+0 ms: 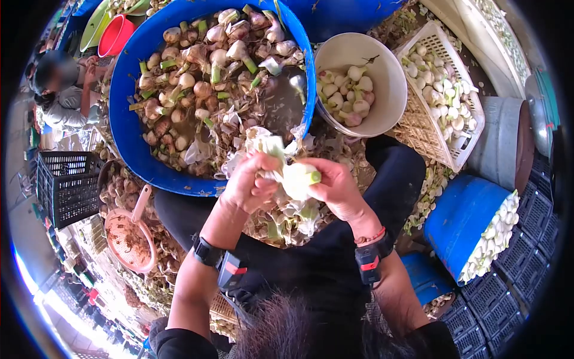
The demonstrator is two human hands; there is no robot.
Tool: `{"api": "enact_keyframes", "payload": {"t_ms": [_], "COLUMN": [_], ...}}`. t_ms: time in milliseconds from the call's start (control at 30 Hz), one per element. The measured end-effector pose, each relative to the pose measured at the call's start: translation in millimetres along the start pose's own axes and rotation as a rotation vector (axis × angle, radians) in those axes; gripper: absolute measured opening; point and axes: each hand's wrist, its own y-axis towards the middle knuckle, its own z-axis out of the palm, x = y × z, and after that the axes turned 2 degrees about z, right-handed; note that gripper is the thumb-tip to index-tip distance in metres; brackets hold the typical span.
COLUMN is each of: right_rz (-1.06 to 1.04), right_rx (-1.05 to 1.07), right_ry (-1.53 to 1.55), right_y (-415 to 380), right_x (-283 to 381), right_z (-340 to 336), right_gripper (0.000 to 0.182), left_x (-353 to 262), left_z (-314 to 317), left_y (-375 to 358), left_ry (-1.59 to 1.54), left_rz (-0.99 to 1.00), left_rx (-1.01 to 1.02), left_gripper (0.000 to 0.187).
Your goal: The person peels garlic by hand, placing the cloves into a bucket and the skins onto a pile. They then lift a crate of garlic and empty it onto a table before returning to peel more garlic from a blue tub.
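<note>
A pale, partly peeled garlic bulb (298,181) with a short green stem end is between my hands, over my lap. My right hand (336,186) grips it from the right side. Pinched in my left hand (253,181) is loose whitish skin, at the bulb's left. Just beyond my hands, a large blue tub (120,139) holds water and many unpeeled bulbs with cut stems. To its right, a white bucket (390,90) contains peeled bulbs. Torn skins (305,221) lie below my hands, between my legs.
A white crate (427,128) of peeled bulbs leans at the right. Blue barrels (457,218) and black crates (487,293) stand at the lower right. A pink strainer (130,240) and a black crate (67,182) are at the left. Another person (66,107) sits at the upper left.
</note>
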Motion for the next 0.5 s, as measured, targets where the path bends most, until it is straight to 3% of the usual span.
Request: {"api": "enact_keyframes", "payload": {"t_ms": [67,100,133,200,333,400,467,500], "right_rz": [0.159,0.154,0.078,-0.076,-0.285,-0.249,-0.333,-0.374], "right_rx": [0.09,0.089,0.045,-0.036,-0.068,-0.083,-0.055,-0.066], "right_ry": [0.097,0.093,0.116,0.165,-0.08,0.007,0.161,0.16], "right_y": [-1.0,-1.3,-1.7,-1.2,4.0,3.1,3.5,4.6], "right_x": [2.6,1.9,-1.5,-9.9,-14.9,-18.3,-12.6,-9.4], "right_z": [4.2,5.0,6.5,10.4,4.8,1.4,4.1,3.6], "right_gripper": [0.034,0.034,0.037,0.044,0.033,0.029,0.029,0.029], "left_x": [0.8,7.2,11.0,14.0,17.0,19.3,19.4,20.4], "left_z": [-6.1,20.4,22.7,23.9,23.4,20.5,14.9,7.7], "left_y": [6.4,3.8,1.5,-4.1,-3.3,-2.7,-6.5,-9.0], "left_ry": [0.032,0.249,0.248,0.606,0.663,0.795,1.288,1.42], "left_rz": [0.128,0.25,0.251,0.394,0.508,0.52,0.429,0.3], "left_rx": [0.043,-0.214,-0.212,-0.11,-0.217,-0.304,-0.447,-0.365], "left_gripper": [0.006,0.005,0.005,0.007,0.012,0.015,0.018,0.019]}}
